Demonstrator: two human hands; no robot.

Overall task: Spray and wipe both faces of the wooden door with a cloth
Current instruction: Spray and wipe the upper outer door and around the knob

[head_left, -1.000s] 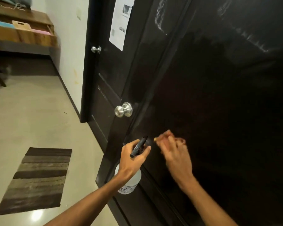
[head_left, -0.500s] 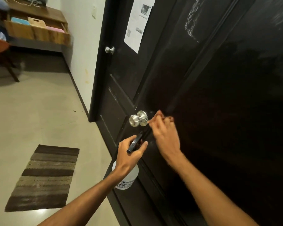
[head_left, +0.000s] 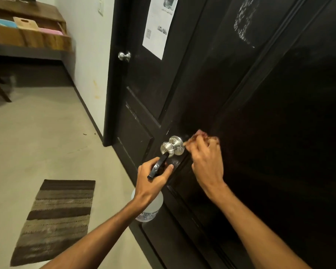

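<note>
Left hand (head_left: 153, 184) grips spray bottle (head_left: 150, 209), right hand (head_left: 208, 164) holds cloth (head_left: 201, 133) beside knob (head_left: 172, 146)

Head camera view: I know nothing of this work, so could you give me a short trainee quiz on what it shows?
1. True or false: the left hand grips the spray bottle.
2. Where does the right hand hold the cloth? A) against the door, just beside the near knob; B) on the spray bottle; C) on the left hand.
3. How many silver door knobs are in view?
Key: 1 true; 2 A; 3 two, the near knob and a far knob further back.
</note>
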